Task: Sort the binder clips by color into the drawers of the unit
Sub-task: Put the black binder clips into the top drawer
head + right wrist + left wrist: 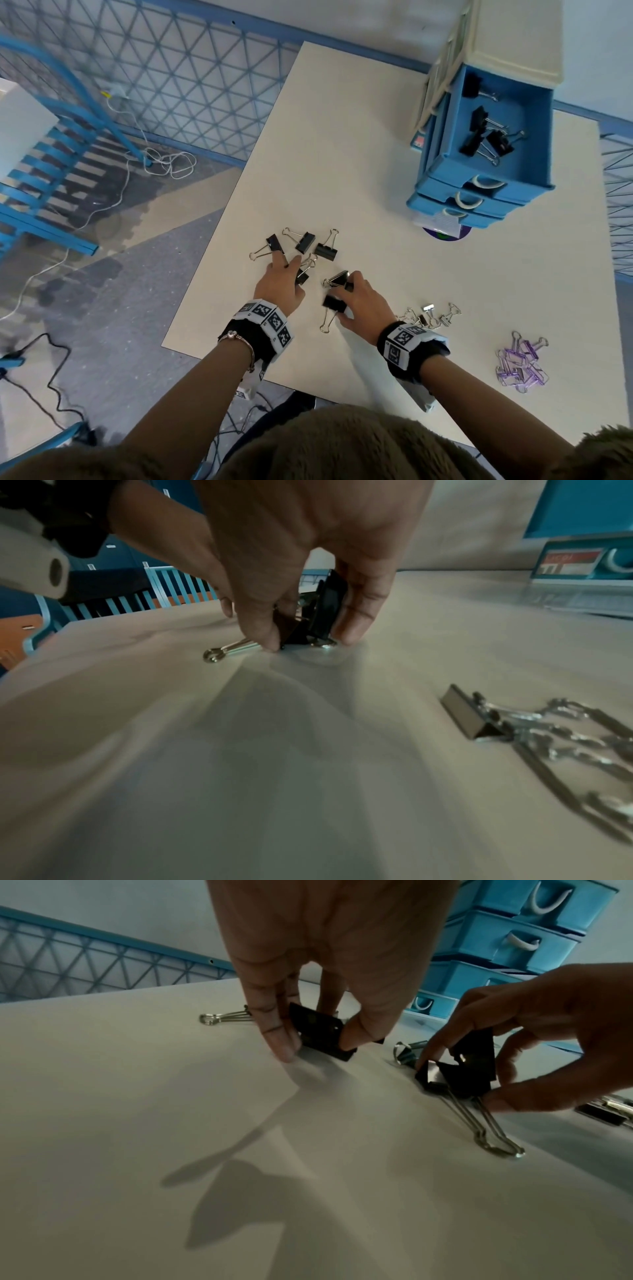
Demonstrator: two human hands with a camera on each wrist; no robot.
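Several black binder clips [325, 251] lie loose on the white table [376, 154]. My left hand [284, 281] pinches one black clip [320, 1033] between thumb and fingers, down at the table surface. Just to its right, my right hand [359, 301] grips two black clips [337, 291], also seen in the right wrist view as black clips [318, 618] held against the table. The blue drawer unit [479, 192] stands at the back right, its top drawer [534, 137] pulled out with several black clips [486, 137] inside.
A pile of silver clips [431, 315] lies right of my right wrist. Purple clips [522, 363] are heaped near the table's right front. Two lower blue drawers [442, 202] are closed. Cables and a blue chair sit on the floor at left.
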